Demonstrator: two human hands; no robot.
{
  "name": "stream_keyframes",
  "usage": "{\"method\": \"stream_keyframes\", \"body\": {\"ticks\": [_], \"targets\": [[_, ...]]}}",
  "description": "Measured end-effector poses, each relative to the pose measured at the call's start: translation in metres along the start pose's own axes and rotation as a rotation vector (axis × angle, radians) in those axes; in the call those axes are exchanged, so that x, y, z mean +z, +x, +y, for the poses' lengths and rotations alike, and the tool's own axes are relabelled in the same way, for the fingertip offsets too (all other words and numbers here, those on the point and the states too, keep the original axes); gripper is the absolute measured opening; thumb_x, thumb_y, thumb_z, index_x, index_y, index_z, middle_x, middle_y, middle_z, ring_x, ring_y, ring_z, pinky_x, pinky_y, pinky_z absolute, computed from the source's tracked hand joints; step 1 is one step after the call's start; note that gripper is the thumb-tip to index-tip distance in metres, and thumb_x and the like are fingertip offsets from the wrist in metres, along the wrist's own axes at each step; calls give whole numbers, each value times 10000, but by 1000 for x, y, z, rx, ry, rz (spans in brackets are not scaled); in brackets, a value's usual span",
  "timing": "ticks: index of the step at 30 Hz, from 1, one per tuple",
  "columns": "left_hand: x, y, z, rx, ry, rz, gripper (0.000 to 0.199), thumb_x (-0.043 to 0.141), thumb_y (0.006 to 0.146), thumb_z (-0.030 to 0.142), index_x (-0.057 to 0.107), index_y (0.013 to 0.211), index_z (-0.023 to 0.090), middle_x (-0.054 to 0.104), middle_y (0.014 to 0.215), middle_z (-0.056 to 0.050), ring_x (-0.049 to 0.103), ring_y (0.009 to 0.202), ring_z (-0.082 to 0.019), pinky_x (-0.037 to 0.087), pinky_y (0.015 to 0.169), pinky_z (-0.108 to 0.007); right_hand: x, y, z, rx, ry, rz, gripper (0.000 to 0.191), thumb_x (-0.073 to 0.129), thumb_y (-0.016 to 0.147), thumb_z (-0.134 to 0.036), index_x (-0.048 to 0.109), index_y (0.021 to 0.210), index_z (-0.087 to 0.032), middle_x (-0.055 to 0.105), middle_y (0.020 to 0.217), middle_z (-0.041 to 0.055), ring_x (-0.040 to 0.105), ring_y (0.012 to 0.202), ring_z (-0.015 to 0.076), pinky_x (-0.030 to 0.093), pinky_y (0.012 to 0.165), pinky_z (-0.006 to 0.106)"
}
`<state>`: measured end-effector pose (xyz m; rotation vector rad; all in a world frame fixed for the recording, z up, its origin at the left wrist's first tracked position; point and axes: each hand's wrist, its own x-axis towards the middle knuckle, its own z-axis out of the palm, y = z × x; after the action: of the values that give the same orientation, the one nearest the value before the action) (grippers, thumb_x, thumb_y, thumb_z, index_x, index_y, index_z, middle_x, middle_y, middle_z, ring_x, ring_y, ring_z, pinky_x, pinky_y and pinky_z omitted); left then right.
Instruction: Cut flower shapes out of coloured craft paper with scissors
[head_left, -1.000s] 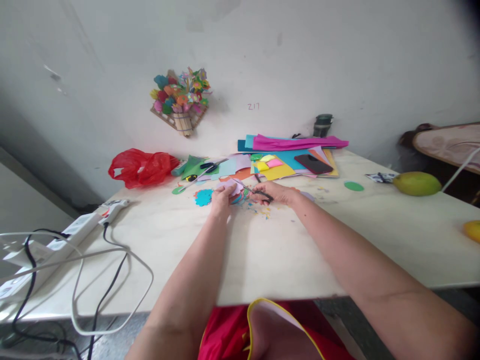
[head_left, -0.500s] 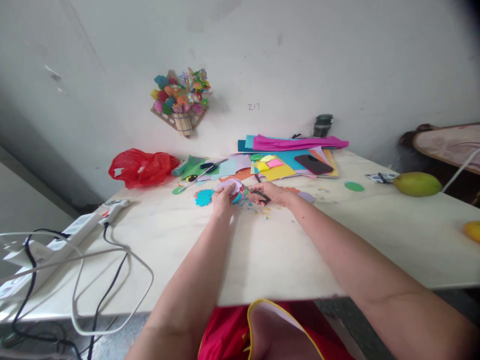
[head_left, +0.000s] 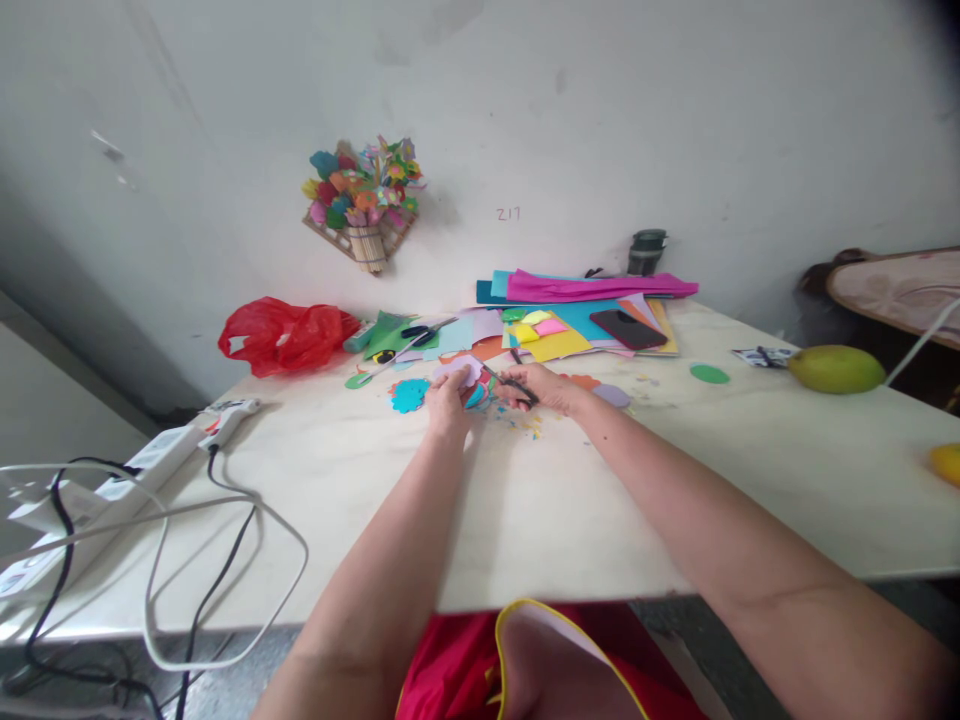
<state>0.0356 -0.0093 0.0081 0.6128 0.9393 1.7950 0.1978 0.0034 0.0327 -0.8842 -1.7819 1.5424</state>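
My left hand (head_left: 448,396) pinches a lilac paper piece (head_left: 463,369) with a scalloped edge above the table. My right hand (head_left: 541,387) is closed around the dark handles of a pair of scissors (head_left: 517,385), whose blades point left to the edge of the lilac paper. Just left of my left hand lies a blue scalloped paper shape (head_left: 409,395). Small coloured paper scraps (head_left: 531,428) are scattered below the scissors. An orange paper shape (head_left: 580,381) and a lilac round (head_left: 613,396) lie beside my right wrist, partly covered by it.
Behind my hands lie coloured sheets (head_left: 570,343), a phone (head_left: 628,329) and a second pair of scissors (head_left: 424,332). A red plastic bag (head_left: 289,335) is at the back left. A power strip (head_left: 150,460) with cables runs along the left; a green mango (head_left: 836,369) sits right.
The scissor blades have shifted slightly at the edge of the lilac paper, which is turned a little in my left hand. Both hands stay in nearly the same place.
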Motion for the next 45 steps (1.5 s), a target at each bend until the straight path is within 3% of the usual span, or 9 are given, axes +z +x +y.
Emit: {"method": "stream_keyframes", "body": {"ticks": [9, 15, 21, 28, 36, 45], "targets": [[4, -5, 3, -2, -22, -1, 245, 841, 533, 232, 638, 659, 178, 676, 654, -1, 706, 755, -185, 547, 740, -285, 3, -3, -5, -1, 16, 23, 184, 708, 674, -301, 606, 656, -148, 545, 508, -20, 443, 426, 72, 311, 403, 197], [3, -4, 3, 40, 14, -17, 313, 841, 525, 251, 536, 551, 183, 544, 526, 58, 598, 581, -114, 491, 634, -241, 2, -2, -4, 5, 38, 34, 180, 713, 690, -294, 610, 657, -149, 562, 510, -7, 469, 440, 86, 307, 402, 205], [5, -6, 1, 69, 32, -15, 303, 839, 500, 271, 553, 544, 181, 549, 513, 49, 536, 521, -97, 441, 559, -224, 2, -2, -5, 20, 61, 67, 162, 667, 717, -259, 599, 622, -147, 585, 515, 12, 491, 442, 91, 362, 427, 202], [7, -9, -5, 63, 31, -17, 269, 834, 544, 302, 596, 582, 182, 574, 539, 33, 592, 565, -131, 462, 586, -245, 6, -3, -5, -2, 73, 111, 215, 730, 725, -278, 582, 628, -156, 581, 519, -2, 493, 446, 86, 371, 428, 193], [10, -13, -8, 86, 56, 18, 302, 824, 561, 347, 570, 570, 185, 523, 516, 45, 543, 531, -117, 425, 563, -246, 8, -2, -1, -11, 100, 125, 221, 755, 691, -291, 584, 642, -160, 581, 518, -15, 499, 441, 81, 396, 434, 185], [9, -8, -12, 142, 96, 39, 316, 821, 557, 363, 562, 551, 181, 475, 499, 58, 459, 500, -92, 371, 533, -241, 13, 0, -1, -16, 57, 184, 271, 810, 662, -300, 580, 640, -160, 584, 503, -18, 462, 406, 72, 343, 384, 186]]}}
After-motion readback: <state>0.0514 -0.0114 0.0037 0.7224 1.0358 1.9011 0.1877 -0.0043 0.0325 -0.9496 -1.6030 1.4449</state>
